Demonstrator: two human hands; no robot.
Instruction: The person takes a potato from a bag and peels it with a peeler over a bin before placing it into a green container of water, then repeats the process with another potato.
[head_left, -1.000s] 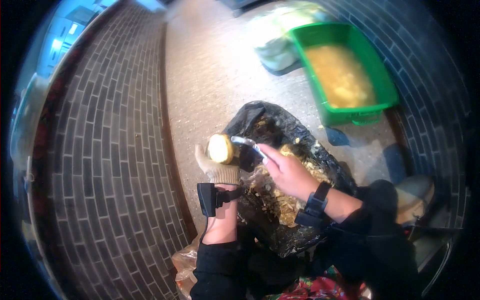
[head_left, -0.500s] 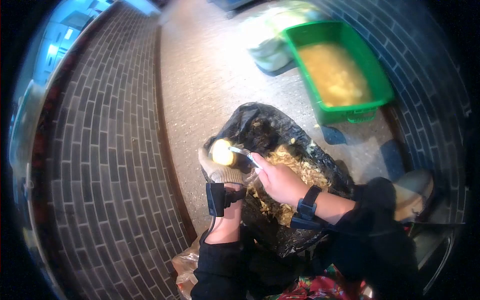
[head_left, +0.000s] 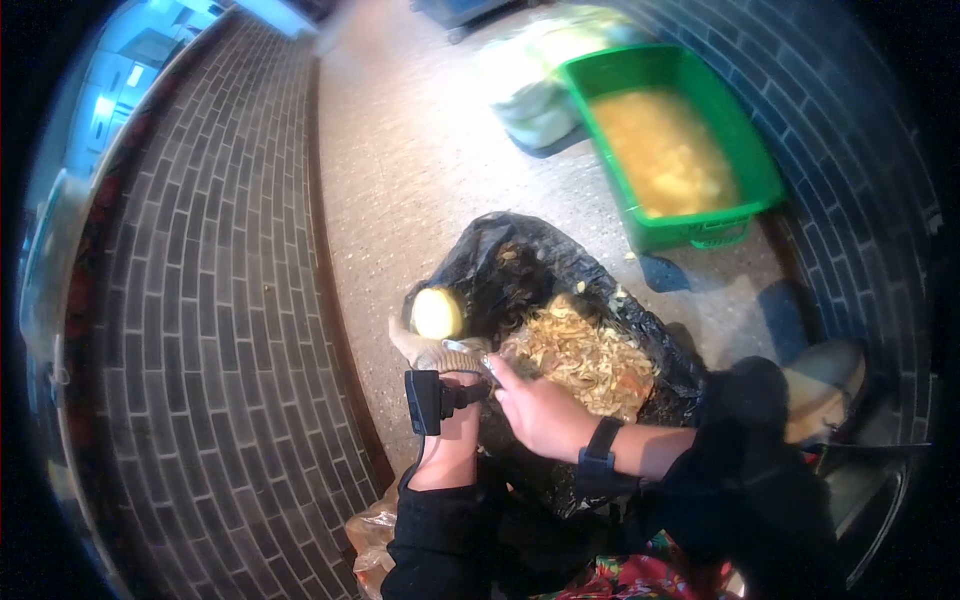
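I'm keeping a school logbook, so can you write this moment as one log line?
left hand: gloved, holds potato | right hand: bare, holds bladed tool | black bag: holds peelings | green tub: farther off

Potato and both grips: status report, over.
Left grip holding potato, pale face unobstructed. Right grip holding peeling tool near glove cuff. Peelings on black plastic.

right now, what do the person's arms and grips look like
The left grip wears a beige, rib-cuffed knit glove; the right grip is bare. A black boxy device with a thin black cable is strapped at the left wrist, a black band at the right. Black fabric sleeves cover both arms.
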